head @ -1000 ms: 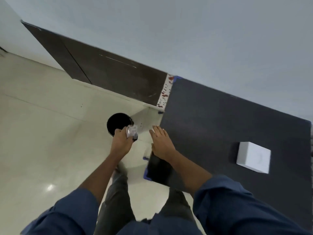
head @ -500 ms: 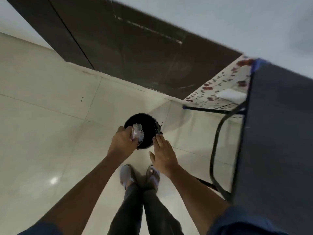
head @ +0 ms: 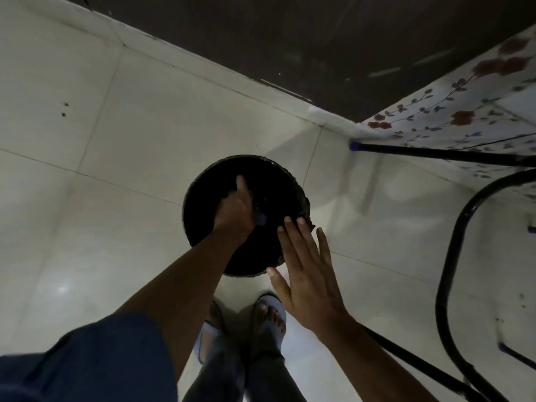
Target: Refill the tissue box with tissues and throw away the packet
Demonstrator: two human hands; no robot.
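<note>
My left hand reaches down into the mouth of a round black bin on the floor. One finger points forward. A small dim bluish piece of the crumpled packet shows at the hand's right edge, touching it, and the hand seems to grip it. My right hand hovers flat with fingers spread beside the bin's near right rim, holding nothing. The tissue box is out of view.
Pale floor tiles surround the bin. A dark brown wall panel runs along the back. At the right, black tube legs of a table curve down beside a floral cloth. My sandalled feet stand just in front of the bin.
The view dropped closer to the bin. My left hand went from above the rim down into the bin with the packet. My right hand stayed open at the right rim.
</note>
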